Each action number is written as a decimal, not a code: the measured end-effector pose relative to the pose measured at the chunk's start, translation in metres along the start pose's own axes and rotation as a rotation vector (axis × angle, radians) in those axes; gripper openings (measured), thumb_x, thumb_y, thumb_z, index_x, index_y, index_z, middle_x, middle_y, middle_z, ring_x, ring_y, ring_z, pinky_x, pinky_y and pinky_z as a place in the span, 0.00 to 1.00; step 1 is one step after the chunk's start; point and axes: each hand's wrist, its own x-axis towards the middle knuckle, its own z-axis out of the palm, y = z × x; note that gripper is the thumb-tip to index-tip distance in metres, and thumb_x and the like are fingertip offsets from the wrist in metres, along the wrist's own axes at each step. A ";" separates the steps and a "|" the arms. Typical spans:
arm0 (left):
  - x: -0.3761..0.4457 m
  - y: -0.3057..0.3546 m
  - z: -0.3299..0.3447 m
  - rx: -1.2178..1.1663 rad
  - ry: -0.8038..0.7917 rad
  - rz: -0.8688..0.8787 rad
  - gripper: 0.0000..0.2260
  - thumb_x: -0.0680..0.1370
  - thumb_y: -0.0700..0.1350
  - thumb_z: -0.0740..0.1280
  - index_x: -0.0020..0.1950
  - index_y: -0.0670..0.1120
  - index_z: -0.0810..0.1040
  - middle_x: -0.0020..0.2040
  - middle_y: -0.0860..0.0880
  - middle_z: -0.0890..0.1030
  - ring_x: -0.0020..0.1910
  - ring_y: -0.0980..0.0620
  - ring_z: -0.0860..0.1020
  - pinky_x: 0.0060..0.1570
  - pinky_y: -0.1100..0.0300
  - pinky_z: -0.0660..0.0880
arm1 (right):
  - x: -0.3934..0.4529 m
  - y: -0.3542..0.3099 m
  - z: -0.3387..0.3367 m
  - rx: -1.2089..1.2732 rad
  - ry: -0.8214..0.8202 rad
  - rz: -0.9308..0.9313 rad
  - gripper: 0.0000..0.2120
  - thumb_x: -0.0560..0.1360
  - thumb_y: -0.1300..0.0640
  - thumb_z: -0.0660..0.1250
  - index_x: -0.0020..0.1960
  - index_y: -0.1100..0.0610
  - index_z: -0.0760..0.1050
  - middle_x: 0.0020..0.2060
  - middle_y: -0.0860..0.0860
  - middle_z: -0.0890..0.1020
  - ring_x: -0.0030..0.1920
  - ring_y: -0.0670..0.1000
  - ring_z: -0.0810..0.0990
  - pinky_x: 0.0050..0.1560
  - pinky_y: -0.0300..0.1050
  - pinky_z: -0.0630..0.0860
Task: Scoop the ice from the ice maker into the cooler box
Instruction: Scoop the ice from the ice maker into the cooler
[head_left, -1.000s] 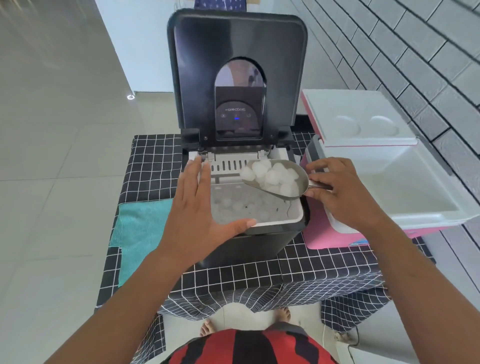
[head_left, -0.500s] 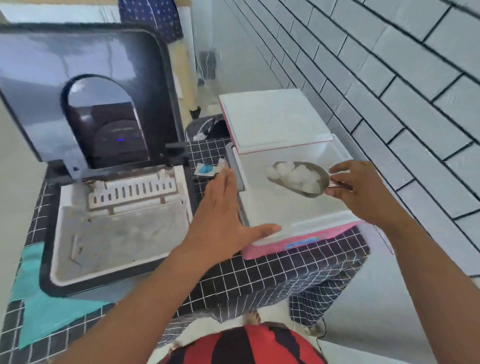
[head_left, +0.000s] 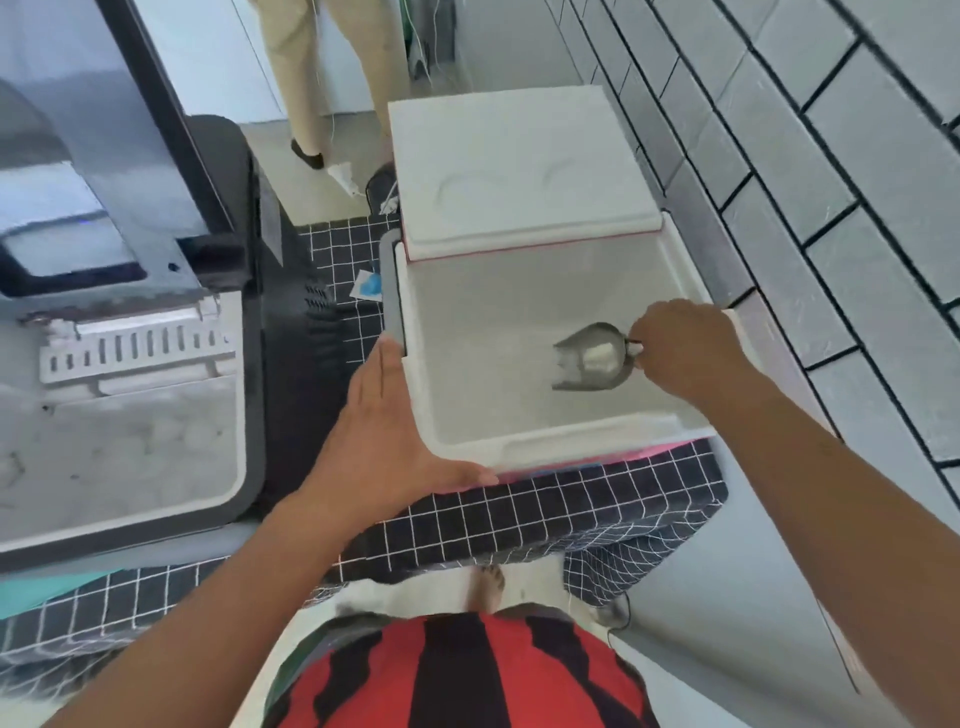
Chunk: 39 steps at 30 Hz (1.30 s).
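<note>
Holding scoop inside cooler box, right hand.

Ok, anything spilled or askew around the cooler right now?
Nothing stands out. The metal scoop in the right hand tips inside the white-lined pink cooler box; no ice shows on the checked tablecloth.

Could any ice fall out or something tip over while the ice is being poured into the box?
Maybe. The scoop, held by the right hand, is tipped inside the cooler box, so ice should land inside, though a bouncing piece might hop over the rim. The left hand only rests flat against the box corner, so a bump could still slide it on the checked cloth, which hangs loose off the table edge.
</note>
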 end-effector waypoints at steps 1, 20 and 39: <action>0.000 0.000 0.000 -0.003 0.004 0.002 0.69 0.48 0.81 0.71 0.78 0.55 0.38 0.78 0.58 0.47 0.79 0.52 0.47 0.76 0.51 0.51 | 0.003 0.001 -0.002 0.006 -0.016 0.003 0.08 0.76 0.55 0.62 0.47 0.54 0.81 0.45 0.52 0.80 0.47 0.56 0.79 0.39 0.43 0.67; -0.075 -0.054 -0.133 0.074 0.356 -0.166 0.64 0.56 0.83 0.62 0.82 0.51 0.44 0.81 0.51 0.51 0.79 0.53 0.49 0.75 0.50 0.49 | -0.030 -0.102 -0.161 0.755 0.206 -0.245 0.07 0.69 0.45 0.72 0.46 0.40 0.77 0.37 0.37 0.79 0.39 0.42 0.76 0.41 0.44 0.73; -0.141 -0.236 -0.167 0.011 0.201 -0.050 0.69 0.54 0.81 0.67 0.81 0.46 0.39 0.82 0.50 0.46 0.79 0.55 0.44 0.72 0.67 0.36 | -0.034 -0.397 -0.165 -0.228 0.075 -0.416 0.10 0.70 0.64 0.62 0.46 0.55 0.78 0.42 0.51 0.82 0.46 0.55 0.81 0.45 0.46 0.70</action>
